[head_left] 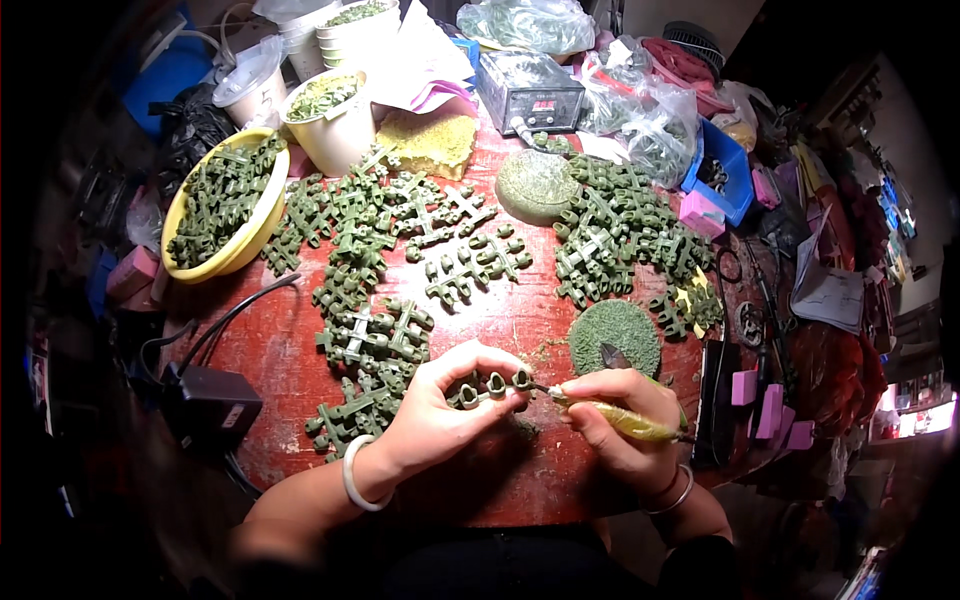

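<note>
My left hand (425, 405), wearing a pale bangle, pinches a small dark-green branched piece (497, 384) whose row of hollow, cup-like ends faces up. In my right hand (625, 455) is a pen-like tool (635, 423) with a yellow wrapped handle. Its thin dark tip meets the right end of the piece, or comes very close to it; I cannot tell which. Just beyond my right fingers lies a round, rough green pad (614, 335), with a dark pointed leaf-shaped thing (615, 358) on its near edge.
Heaps of similar green pieces cover the red table (480, 325) at left and right (610, 220). A yellow basket (272, 215) full of them stands far left, near a black adapter box (212, 405). Behind are a white bucket (335, 140), yellow sponge (425, 145), control box (530, 90) and blue tray (740, 190).
</note>
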Tool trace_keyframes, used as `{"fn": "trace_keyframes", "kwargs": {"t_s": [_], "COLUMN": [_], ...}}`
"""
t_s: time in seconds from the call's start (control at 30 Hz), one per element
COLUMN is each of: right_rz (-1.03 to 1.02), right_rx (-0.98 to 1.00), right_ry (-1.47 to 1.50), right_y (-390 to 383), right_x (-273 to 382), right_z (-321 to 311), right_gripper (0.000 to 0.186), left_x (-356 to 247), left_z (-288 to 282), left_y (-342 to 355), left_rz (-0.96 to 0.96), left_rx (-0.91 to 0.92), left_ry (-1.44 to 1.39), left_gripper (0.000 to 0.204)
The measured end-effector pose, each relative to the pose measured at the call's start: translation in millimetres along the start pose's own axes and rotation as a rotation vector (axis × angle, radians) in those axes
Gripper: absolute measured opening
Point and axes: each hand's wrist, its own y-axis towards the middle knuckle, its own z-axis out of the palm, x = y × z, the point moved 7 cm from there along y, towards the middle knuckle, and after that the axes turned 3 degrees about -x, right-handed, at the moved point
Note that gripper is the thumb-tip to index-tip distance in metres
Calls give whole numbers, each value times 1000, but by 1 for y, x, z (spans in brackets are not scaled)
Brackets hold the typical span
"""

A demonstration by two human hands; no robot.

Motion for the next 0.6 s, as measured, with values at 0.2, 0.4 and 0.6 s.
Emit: {"fn": "trace_keyframes", "kwargs": {"t_s": [0.2, 0.4, 0.6], "right_rz": [7, 76, 40], "right_rx": [172, -76, 9], "right_ry": [97, 136, 50], "right_y": [-3, -8, -7], "right_x": [2, -13, -9], "right_z": [20, 7, 11], "right_gripper": [18, 21, 17], "left_x": [0, -3, -2], "left_z": [-2, 0, 0], "left_y": [0, -2, -3], "left_rz": [19, 51, 61], "left_rx": [-48, -46, -64], "left_ry": [-8, 64, 57], "left_gripper": [18, 18, 17]}}
